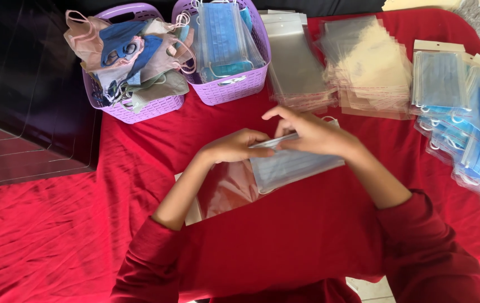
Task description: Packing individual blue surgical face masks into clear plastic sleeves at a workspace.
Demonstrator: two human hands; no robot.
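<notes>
Here the left hand and right hand both pinch a pale blue mask inside its clear sleeve mid-counter, where keeping it flat and square probably avoids bunching.

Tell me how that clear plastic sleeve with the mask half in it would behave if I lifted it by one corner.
The clear sleeve would probably flop and bend, since it looks thin and lies flat on the red cloth. It looks glossy, so likely slippery. The blue mask that the left hand and right hand hold is only partly inside, so it might slide out.
</notes>
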